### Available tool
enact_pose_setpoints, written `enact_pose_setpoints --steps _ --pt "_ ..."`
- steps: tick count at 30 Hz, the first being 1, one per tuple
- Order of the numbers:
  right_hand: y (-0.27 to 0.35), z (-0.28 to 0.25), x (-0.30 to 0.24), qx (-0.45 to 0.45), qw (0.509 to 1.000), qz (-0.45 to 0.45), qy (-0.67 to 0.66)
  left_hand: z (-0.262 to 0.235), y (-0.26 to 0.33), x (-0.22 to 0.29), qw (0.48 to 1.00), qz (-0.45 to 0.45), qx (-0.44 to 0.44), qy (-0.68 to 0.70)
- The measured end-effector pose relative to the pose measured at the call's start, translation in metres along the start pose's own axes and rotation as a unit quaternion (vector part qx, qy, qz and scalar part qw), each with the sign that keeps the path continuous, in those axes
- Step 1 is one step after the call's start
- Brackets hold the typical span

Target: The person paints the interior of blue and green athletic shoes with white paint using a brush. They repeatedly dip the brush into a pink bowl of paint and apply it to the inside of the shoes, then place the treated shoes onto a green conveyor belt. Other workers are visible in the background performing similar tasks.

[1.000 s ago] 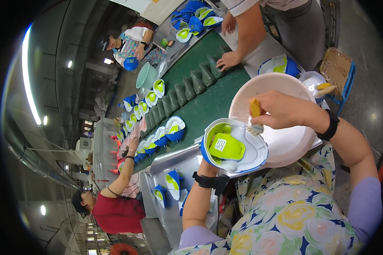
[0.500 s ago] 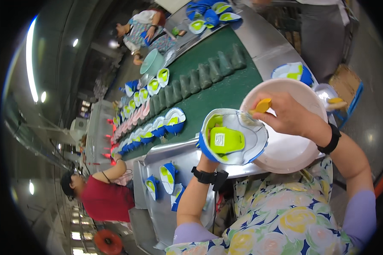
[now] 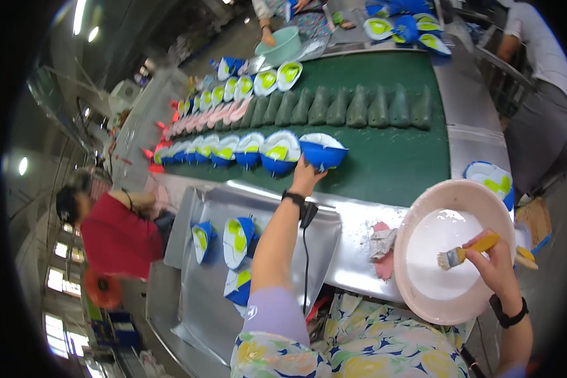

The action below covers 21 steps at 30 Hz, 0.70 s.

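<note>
My left hand [image 3: 307, 175] reaches out over the green belt, its fingers closed on a blue and white shoe upper [image 3: 324, 153] at the right end of the near row of uppers. In my right hand [image 3: 494, 258] is a paintbrush [image 3: 474, 247] with a yellow handle and pale bristles. The brush is held over a pale pink basin [image 3: 416, 217] with white liquid [image 3: 438, 242] in it. Several more uppers, blue with lime green linings, line the near edge of the belt [image 3: 378, 167].
Dark green foot-shaped lasts [image 3: 358, 110] stand in a row along the belt's middle. Loose uppers [image 3: 238, 242] lie in the metal tray [image 3: 283, 242] at left. A cloth [image 3: 382, 246] lies beside the basin. A person in red [image 3: 116, 236] works at left; others stand farther off.
My left hand has carried the shoe upper from beside the basin out to the belt. My right hand has drawn the brush off the upper and lowered it over the basin. The view has shifted.
</note>
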State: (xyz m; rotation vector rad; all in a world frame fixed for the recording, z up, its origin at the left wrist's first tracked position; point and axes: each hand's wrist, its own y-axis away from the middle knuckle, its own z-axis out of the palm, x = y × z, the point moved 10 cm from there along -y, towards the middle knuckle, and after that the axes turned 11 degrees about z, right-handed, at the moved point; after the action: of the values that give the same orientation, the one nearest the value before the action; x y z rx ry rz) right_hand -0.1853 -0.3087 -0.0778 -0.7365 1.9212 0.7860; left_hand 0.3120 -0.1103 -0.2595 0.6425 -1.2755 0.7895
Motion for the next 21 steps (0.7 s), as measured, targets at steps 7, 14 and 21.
enact_pose_setpoints --steps 7,14,21 --pt "-0.020 -0.011 0.071 -0.010 0.993 0.104 -0.062 -0.084 0.017 0.137 0.786 0.265 0.147 -0.539" --pt "-0.093 0.047 0.047 -0.009 0.994 0.030 0.107 -0.243 0.237 0.093 0.656 0.169 -0.045 -0.734" --pt "-0.028 0.121 0.034 -0.211 0.941 0.022 0.264 -0.116 0.201 0.165 0.650 0.032 -0.153 -0.744"
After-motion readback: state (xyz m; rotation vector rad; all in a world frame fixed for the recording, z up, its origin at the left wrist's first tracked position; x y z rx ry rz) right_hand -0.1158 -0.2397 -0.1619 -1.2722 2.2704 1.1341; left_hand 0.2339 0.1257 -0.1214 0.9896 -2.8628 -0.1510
